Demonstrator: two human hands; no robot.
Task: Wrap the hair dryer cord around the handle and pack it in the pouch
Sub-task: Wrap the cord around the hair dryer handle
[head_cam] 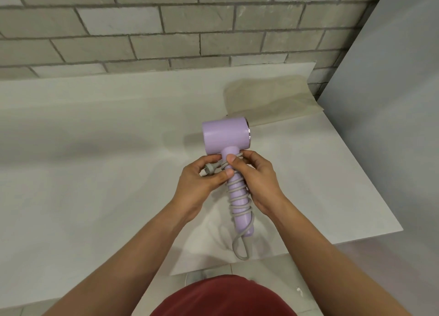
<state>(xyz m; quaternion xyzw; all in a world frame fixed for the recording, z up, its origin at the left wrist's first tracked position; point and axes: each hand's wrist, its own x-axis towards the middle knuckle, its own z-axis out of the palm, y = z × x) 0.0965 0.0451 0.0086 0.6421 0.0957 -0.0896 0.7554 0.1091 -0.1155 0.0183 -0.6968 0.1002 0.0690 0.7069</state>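
Observation:
A lilac hair dryer (225, 135) is held above the white table, head away from me, handle pointing toward me. Its grey cord (238, 198) winds around the handle in several turns, and a loose loop hangs below the handle's end. My left hand (202, 180) pinches the grey plug (210, 168) beside the top of the handle. My right hand (259, 180) grips the handle from the right, thumb pressing the cord near the dryer's neck. A flat beige pouch (270, 102) lies on the table behind the dryer.
The white table (95, 149) runs along a grey brick wall (166, 30). A grey panel (392, 78) stands at the right. The table's near right edge drops to a tiled floor (261, 275).

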